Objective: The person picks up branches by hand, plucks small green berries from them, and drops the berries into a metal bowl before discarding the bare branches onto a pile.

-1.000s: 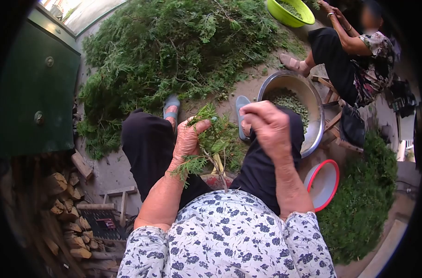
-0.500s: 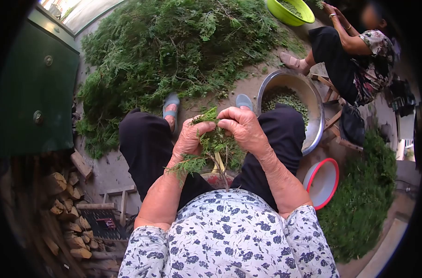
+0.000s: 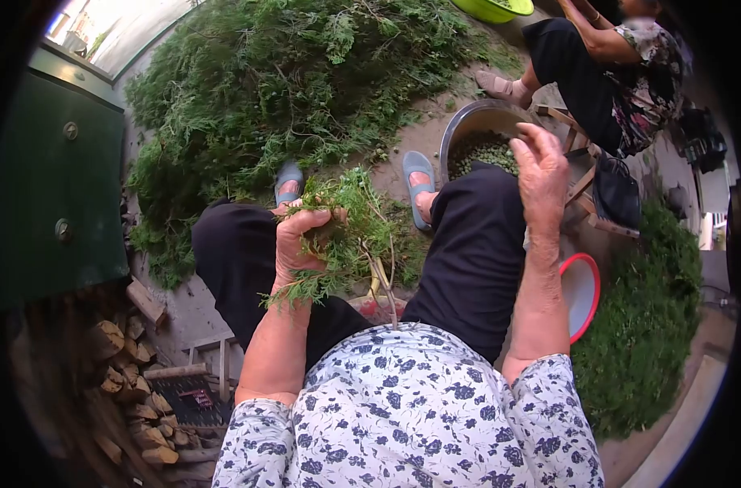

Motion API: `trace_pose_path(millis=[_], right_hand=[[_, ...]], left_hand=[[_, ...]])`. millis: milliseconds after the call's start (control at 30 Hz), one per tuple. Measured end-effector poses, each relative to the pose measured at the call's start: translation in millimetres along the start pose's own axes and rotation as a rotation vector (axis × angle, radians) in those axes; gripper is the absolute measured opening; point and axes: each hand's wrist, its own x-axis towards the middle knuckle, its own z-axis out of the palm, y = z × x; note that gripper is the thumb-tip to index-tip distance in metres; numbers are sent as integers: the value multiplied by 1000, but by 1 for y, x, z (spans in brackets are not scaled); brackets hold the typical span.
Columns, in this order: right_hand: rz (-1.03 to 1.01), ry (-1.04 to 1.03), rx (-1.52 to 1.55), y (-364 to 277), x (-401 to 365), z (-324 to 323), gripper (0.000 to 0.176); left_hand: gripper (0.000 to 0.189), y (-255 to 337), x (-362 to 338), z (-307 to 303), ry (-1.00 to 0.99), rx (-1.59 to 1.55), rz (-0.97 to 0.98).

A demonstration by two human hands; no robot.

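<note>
My left hand is closed around a leafy evergreen branch, held above my lap. The branch's bare woody stems point down toward my shirt, while its green sprays spread past my fingers. Up at the right, my right hand is raised by the near edge of a large metal basin, its fingers apart and nothing visible in them. Small round green cones or berries lie in the basin, which my right knee partly hides.
A big heap of cut evergreen branches lies ahead. More greenery covers the ground at right, beside a red-rimmed basin. Another person sits at upper right near a lime-green bowl. Split firewood is stacked at left.
My right hand has left the branch and moved right toward the metal basin, its fingers parting. My left hand still grips the branch and has shifted slightly left and down.
</note>
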Motion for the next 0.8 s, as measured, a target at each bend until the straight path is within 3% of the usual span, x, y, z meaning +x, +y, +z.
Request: trace_pose_path(millis=[67, 100, 133, 167, 200, 233, 267, 300, 333, 367, 433, 567, 667, 733, 800], right_hand=[[8, -127, 173, -15, -18, 29, 24], [273, -267, 328, -32, -33, 44, 27], [346, -321, 336, -19, -50, 71, 30], [292, -458, 240, -2, -66, 95, 44], [230, -390, 274, 10, -89, 119, 43], [553, -597, 375, 39, -107, 143, 42], [684, -696, 413, 54, -117, 156, 39], [835, -725, 555, 41, -115, 151, 37], [988, -748, 695, 24, -111, 143, 35], [988, -753, 693, 16, -109, 143, 35], [998, -499, 1054, 3, -99, 145, 29], [845, -467, 742, -35, -38, 140, 29], [771, -505, 869, -20, -21, 155, 27], [728, -524, 957, -25, -12, 155, 24], [681, -613, 897, -31, -8, 148, 22]], left_hand=[[18, 1, 2, 7, -63, -18, -5], [18, 0, 2, 11, -98, 29, 25], [18, -1, 3, 15, -132, 76, 55], [19, -1, 3, 17, -153, 94, 71], [19, 1, 5, 15, -151, 95, 70], [18, 3, 8, 9, -188, 295, 152], [18, 6, 10, 5, -222, 495, 235], [17, 8, 10, 9, -266, 232, 140], [17, 11, 9, 12, -258, 230, 142], [20, 14, 8, 15, -238, 219, 115], [25, 22, 10, 19, -253, 302, 110], [27, 44, 18, 23, -237, 207, 290], [40, 72, 21, 18, -390, 529, 153], [35, 93, 27, 26, -399, 695, 118], [22, 102, 43, 26, -60, 1546, 219]])
